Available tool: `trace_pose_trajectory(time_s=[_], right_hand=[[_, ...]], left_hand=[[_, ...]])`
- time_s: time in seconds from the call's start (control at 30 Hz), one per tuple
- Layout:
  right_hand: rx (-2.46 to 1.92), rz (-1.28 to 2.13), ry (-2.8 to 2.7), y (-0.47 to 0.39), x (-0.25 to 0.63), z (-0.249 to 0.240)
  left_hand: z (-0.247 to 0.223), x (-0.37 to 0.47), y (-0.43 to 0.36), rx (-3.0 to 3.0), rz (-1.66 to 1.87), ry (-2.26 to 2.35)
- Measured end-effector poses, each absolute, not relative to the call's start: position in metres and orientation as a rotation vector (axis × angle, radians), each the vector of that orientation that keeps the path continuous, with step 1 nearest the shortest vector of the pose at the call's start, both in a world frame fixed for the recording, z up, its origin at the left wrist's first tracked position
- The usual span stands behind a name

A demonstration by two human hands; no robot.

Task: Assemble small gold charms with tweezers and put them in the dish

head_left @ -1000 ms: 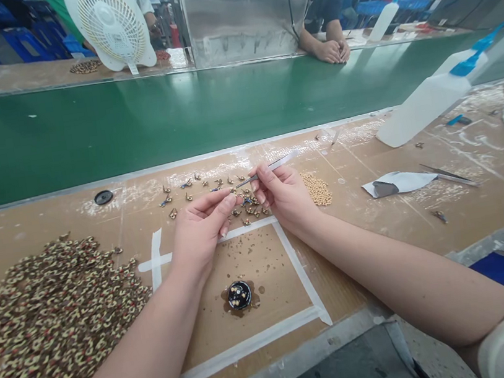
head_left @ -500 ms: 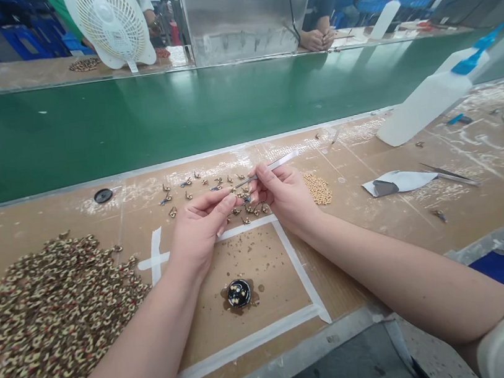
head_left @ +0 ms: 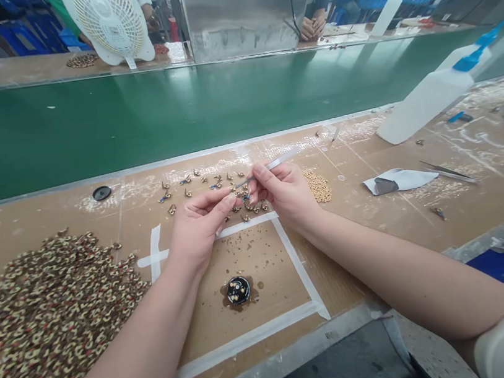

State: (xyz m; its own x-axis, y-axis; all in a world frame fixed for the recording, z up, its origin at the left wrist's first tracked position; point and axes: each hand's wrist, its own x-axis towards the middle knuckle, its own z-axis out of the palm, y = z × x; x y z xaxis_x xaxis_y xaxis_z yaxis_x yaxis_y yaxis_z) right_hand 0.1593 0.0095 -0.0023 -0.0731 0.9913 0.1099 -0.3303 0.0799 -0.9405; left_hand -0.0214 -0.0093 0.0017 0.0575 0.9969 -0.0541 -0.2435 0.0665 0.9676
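In my right hand (head_left: 283,194) I grip a pair of metal tweezers (head_left: 282,158), their tips pointing left at the fingertips of my other hand. My left hand (head_left: 203,221) pinches a small part, mostly hidden by the fingers. Around and beyond both hands lie several small metal parts (head_left: 172,209) on the brown tabletop. Just right of my right hand is a little heap of tan beads (head_left: 317,186). Below the hands, inside a white tape outline (head_left: 250,342), sits a small black dish (head_left: 239,291) with wet liquid and a few tan beads in it.
A large pile of small brown-and-cream parts (head_left: 59,322) covers the left of the table. A black lid (head_left: 102,192) lies behind it. To the right are a white squeeze bottle (head_left: 427,102), a white packet (head_left: 405,180) and other tweezers (head_left: 450,172). Beyond runs a green belt (head_left: 175,112).
Both hands stay almost in place, with the tweezers still at the left fingertips. The view has shifted very slightly.
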Motion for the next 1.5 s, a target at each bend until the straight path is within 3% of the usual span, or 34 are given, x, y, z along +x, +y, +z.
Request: trace_pose_trajectory(time_s=[0.6,1.27,1.4,1.5], right_hand=[[-0.781,1.413,-0.949,0.016,0.162,-0.002],[-0.691,1.5,-0.899,0.018,0.156,-0.008],[-0.496,1.653,-1.071,0.015,0.164,-0.006],[-0.385,1.968,-1.402,0.012,0.173,-0.002]], left_hand=[[0.001,-0.024,-0.007,0.997,1.237,0.969],[0.014,-0.034,-0.01,0.314,1.176,0.677],[0.018,-0.035,-0.008,0.273,1.208,0.647],[0.026,-0.042,-0.006,0.446,1.303,0.744]])
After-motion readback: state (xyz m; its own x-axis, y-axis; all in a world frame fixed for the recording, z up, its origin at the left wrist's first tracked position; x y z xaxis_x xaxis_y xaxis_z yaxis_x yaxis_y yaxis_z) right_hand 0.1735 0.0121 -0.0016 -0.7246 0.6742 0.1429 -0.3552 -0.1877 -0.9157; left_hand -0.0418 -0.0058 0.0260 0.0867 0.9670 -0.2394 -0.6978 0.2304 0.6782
